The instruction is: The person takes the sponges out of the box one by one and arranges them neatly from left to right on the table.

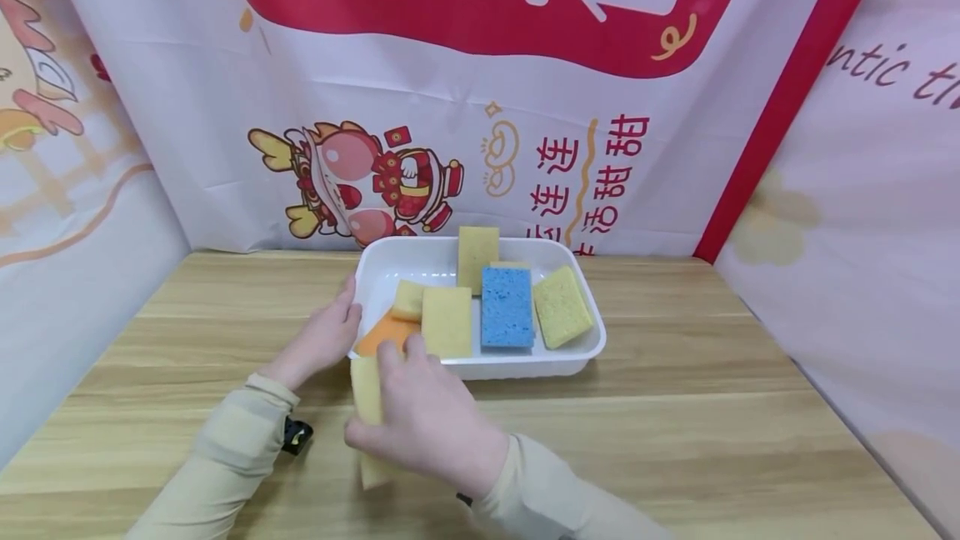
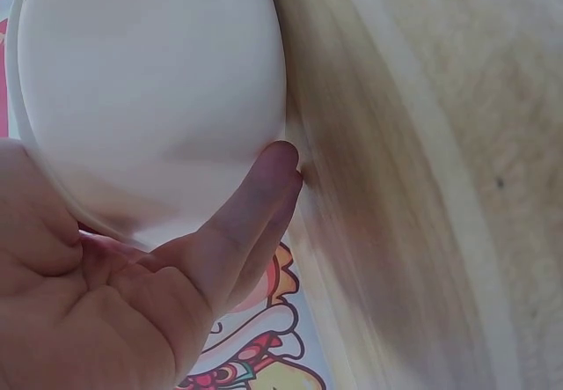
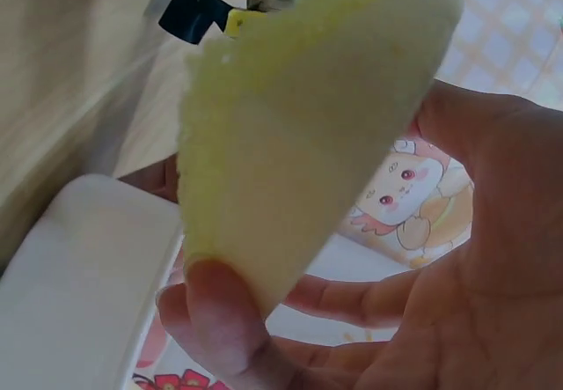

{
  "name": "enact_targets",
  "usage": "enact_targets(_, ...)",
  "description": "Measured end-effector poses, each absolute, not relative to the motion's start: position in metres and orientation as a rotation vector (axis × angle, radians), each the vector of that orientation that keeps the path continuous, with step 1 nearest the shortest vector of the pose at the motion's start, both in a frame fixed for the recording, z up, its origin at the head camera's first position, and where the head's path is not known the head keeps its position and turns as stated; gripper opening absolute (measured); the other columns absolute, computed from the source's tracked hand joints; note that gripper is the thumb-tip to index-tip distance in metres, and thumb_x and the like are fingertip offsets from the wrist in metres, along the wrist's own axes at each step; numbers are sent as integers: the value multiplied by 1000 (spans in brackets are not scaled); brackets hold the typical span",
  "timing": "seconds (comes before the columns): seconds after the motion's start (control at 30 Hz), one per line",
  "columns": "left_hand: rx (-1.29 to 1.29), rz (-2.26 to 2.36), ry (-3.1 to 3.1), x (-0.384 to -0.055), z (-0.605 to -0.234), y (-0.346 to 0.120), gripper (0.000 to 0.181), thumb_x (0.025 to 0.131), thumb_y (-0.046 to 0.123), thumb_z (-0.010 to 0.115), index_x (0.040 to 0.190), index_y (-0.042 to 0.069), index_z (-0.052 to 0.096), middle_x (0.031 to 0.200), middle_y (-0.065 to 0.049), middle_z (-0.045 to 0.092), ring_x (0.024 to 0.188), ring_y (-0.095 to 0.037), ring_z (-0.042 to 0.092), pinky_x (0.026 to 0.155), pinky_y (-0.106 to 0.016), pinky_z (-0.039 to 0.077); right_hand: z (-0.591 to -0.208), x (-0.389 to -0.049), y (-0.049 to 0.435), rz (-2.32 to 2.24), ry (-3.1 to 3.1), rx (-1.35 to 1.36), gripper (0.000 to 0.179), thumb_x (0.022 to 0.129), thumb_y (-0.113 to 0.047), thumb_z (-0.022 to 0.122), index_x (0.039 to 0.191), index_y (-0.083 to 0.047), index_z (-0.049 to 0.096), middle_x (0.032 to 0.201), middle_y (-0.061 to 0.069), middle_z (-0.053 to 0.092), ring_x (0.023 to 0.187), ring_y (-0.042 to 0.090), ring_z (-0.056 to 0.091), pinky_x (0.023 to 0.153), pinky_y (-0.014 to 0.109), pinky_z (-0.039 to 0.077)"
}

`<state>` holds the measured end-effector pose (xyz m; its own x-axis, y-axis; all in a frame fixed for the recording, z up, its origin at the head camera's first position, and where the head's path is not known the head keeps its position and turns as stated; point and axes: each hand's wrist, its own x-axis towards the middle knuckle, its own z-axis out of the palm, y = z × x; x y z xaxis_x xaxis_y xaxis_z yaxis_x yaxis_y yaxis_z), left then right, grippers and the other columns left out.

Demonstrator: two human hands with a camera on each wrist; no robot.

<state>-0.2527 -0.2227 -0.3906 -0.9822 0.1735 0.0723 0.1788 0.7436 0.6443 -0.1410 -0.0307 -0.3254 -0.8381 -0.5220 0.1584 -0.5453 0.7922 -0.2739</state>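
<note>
My right hand (image 1: 427, 415) pinches a pale yellow sponge (image 1: 367, 407) between thumb and fingers, just in front of a white tub's near left corner. The right wrist view shows this sponge (image 3: 299, 143) as a thick slab with a porous edge. At the tub's (image 1: 525, 369) left end, my left hand (image 1: 330, 332) rests against the outside wall. Its fingers (image 2: 251, 205) lie fairly straight along the wall in the left wrist view. Inside the tub are a blue sponge (image 1: 507, 307), an orange piece (image 1: 390, 332), partly covered, and several yellow sponges (image 1: 447, 323).
The tub stands on a wood-grain table (image 1: 675, 440), close to its back edge. A printed cloth (image 1: 450, 90) hangs behind it, and more printed cloth (image 1: 847, 232) borders the sides. A black wrist strap (image 1: 297, 436) sits by the left sleeve.
</note>
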Motion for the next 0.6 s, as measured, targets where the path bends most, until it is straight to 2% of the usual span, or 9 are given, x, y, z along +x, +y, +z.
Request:
enact_targets(0.07, -301, -1086, -2927, -253, -390, -223, 58, 107, 20, 27, 153, -8, 4, 151, -33, 23, 134, -47, 33, 110, -58, 26, -327, -140, -33, 468, -2929, 896, 58, 78, -49, 71, 113, -5, 58, 91, 4, 49, 64, 11, 48, 52, 22, 43)
enact_targets(0.17, -308, -1087, -2928, -252, -390, -223, 58, 107, 19, 27, 153, -8, 4, 152, -33, 21, 135, -48, 31, 110, -58, 24, -330, -139, -36, 477, -2999, 935, 64, 77, -50, 72, 122, -6, 58, 92, 2, 51, 64, 10, 48, 51, 21, 41)
enact_targets(0.3, -308, -1099, -2933, -251, -389, -223, 58, 108, 19, 26, 153, -8, 3, 152, -33, 22, 135, -48, 31, 110, -58, 25, -339, -139, -40, 461, -3053, 970, 68, 76, -51, 73, 127, -10, 57, 96, 1, 53, 66, 9, 49, 53, 20, 42)
enact_targets(0.53, -285, -1103, -2954, -252, -390, -223, 58, 108, 21, 26, 154, -6, 2, 151, -33, 23, 134, -46, 34, 109, -59, 27, -352, -147, -44, 415, -3095, 959, 67, 78, -53, 73, 126, -9, 60, 99, 0, 57, 67, 9, 50, 55, 22, 44)
enact_targets(0.6, -289, -1092, -2952, -253, -390, -223, 58, 108, 21, 26, 154, -7, 3, 151, -33, 24, 134, -47, 34, 109, -59, 27, -354, -150, -45, 409, -3138, 943, 60, 78, -53, 72, 118, -9, 63, 95, 0, 57, 65, 10, 50, 53, 24, 45)
